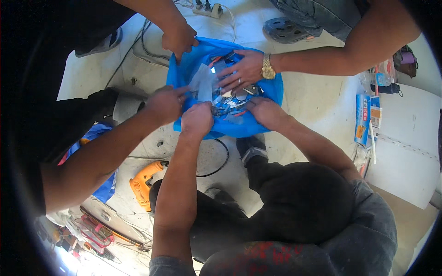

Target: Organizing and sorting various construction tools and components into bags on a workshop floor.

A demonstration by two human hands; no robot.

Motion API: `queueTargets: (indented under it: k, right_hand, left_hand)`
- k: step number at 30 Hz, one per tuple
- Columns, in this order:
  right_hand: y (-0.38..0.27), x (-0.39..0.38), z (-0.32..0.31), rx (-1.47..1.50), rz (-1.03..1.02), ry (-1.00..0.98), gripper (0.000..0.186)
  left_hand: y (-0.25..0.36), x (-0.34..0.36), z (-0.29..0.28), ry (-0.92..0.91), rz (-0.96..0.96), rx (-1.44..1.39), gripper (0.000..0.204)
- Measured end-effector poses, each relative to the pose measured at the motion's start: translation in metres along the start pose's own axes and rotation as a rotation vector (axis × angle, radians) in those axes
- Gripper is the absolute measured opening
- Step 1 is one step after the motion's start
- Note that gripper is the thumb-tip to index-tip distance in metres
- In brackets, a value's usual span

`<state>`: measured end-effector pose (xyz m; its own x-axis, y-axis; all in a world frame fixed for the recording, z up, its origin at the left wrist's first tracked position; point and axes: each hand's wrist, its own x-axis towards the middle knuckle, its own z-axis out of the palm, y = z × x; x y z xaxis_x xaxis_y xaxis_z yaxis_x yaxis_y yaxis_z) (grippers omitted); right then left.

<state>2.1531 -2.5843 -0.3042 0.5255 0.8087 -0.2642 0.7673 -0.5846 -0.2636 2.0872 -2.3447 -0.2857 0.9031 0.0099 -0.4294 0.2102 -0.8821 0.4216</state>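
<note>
A blue plastic bag (182,78) stands wide open on the floor in front of me. Inside lies a jumble of small metal parts and tools (223,108), some with red handles. My left hand (197,120) is closed at the bag's near edge, just below a whitish translucent strip (205,87); what its fingers hold is hidden. My right hand (268,113) reaches over the near right rim, its fingers bent together among the contents; their grip is hidden. A co-worker's hand with a watch (244,71) lies spread over the contents. Another person's hands (179,40) are at the left side.
An orange power drill (146,184) lies on the floor near my left forearm, a black cable beside it. A power strip (208,8) is at the far side. White board (405,142) and blue boxes (363,117) lie right; assorted tools and a blue bundle (103,184) lie left.
</note>
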Motion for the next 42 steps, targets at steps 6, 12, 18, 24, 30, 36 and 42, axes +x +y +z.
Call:
queueTargets:
  k: [6, 12, 18, 24, 30, 36, 42]
  right_hand:
    - [-0.03, 0.035, -0.008, 0.05, -0.091, 0.137, 0.034]
    - [-0.032, 0.07, -0.018, 0.01, -0.071, 0.282, 0.038]
    - [-0.045, 0.056, -0.017, -0.217, -0.099, -0.182, 0.033]
    - [-0.053, 0.047, -0.039, -0.01, 0.056, -0.303, 0.035]
    - [-0.028, 0.075, -0.004, -0.074, 0.044, 0.037, 0.03]
    - [0.009, 0.062, -0.009, -0.077, 0.152, -0.266, 0.023]
    - [0.027, 0.065, -0.029, -0.044, 0.19, -0.024, 0.029]
  left_hand:
    - [0.0, 0.002, 0.012, 0.12, 0.083, -0.042, 0.024]
    - [0.006, 0.009, 0.02, 0.298, 0.119, -0.138, 0.032]
    - [-0.011, 0.001, 0.027, 0.012, 0.051, 0.08, 0.037]
    - [0.007, 0.006, -0.003, -0.073, -0.025, 0.052, 0.049]
    - [-0.013, 0.015, 0.027, -0.002, -0.111, 0.037, 0.056]
    - [-0.016, 0.022, 0.024, -0.005, -0.265, 0.086, 0.044]
    - [0.008, 0.029, -0.015, 0.002, -0.027, 0.015, 0.026]
